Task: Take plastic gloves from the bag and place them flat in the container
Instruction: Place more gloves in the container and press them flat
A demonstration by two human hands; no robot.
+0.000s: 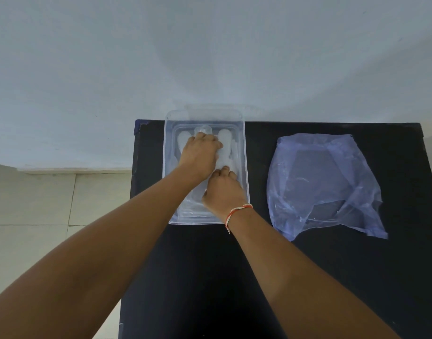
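A clear plastic container (244, 152) stands at the far left of the black table. Clear plastic gloves (225, 143) lie flat inside it, their pale fingers pointing away from me. My left hand (200, 155) presses down on the gloves near their far end, its fingers curled on the plastic. My right hand (223, 189), with a red and white thread at the wrist, presses on the gloves nearer to me. A crumpled bluish plastic bag (325, 184) lies on the table to the right of the container, apart from both hands.
The black table (307, 277) stands against a pale wall (210, 57). Its left edge drops to a tiled floor (38, 204). A clear lid or second tray (249, 110) leans behind the container against the wall.
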